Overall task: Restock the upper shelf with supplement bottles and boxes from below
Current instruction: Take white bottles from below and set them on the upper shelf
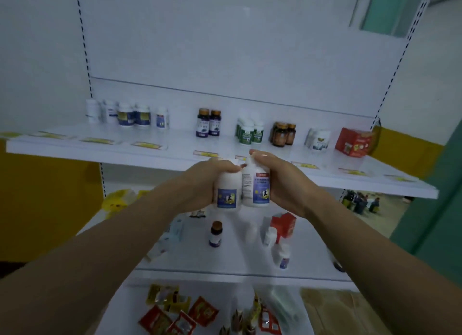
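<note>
My left hand (203,182) grips a white supplement bottle with a blue label (227,193), and my right hand (282,182) grips a matching white bottle (256,188). The two bottles touch side by side, upright, just below the front lip of the upper shelf (175,150). That shelf carries rows of bottles along its back: white ones (126,114) at left, dark-capped ones (208,122), green-labelled ones (248,132), amber ones (283,133), and a red box (353,142) at right. On the lower shelf (232,259) stand a brown bottle (215,234), small white bottles (282,256) and a red box (283,224).
Yellow price tags run along the upper shelf's front edge. A yellow packet (120,202) lies at the lower shelf's left end. The bottom shelf holds red and yellow sachets (180,312). More bottles (360,202) stand on the floor at right. White perforated uprights frame the unit.
</note>
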